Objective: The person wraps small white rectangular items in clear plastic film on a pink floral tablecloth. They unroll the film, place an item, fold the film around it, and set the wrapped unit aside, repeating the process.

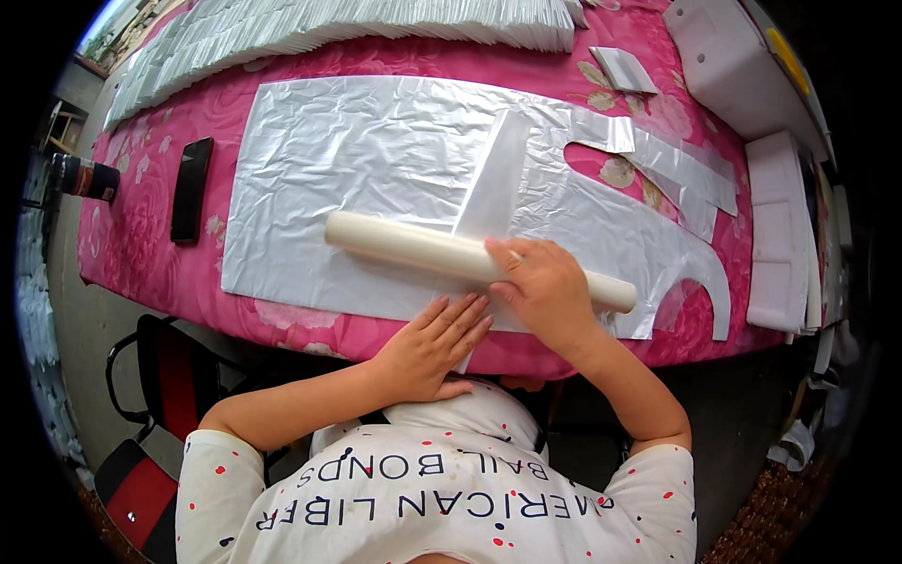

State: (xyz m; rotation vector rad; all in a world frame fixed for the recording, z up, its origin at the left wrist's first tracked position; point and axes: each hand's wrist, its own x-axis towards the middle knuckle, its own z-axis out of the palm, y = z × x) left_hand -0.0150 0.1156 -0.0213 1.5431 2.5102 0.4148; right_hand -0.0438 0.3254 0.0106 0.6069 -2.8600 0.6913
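Note:
A silvery-white plastic apron [366, 141] lies spread on the table, its curved cut-outs and strap-like strips toward the right. Across its near part rests a long white tube [404, 243], slanting from upper left to lower right. My right hand [545, 287] is closed over the tube right of its middle, thumb on the near side. Just beyond the tube, a tapering whitish folded piece of plastic [493, 179] lies on the apron. My left hand [437, 343] lies flat, fingers stretched, at the apron's near edge, below the tube.
Long rows of folded white plastic packets [376, 23] line the table's far side, with a small packet [623, 70] to their right. A black phone [192, 188] lies left on the pink flowered tablecloth [141, 249]. White foam boxes [778, 230] stand right; red-and-black chairs [174, 376] stand near left.

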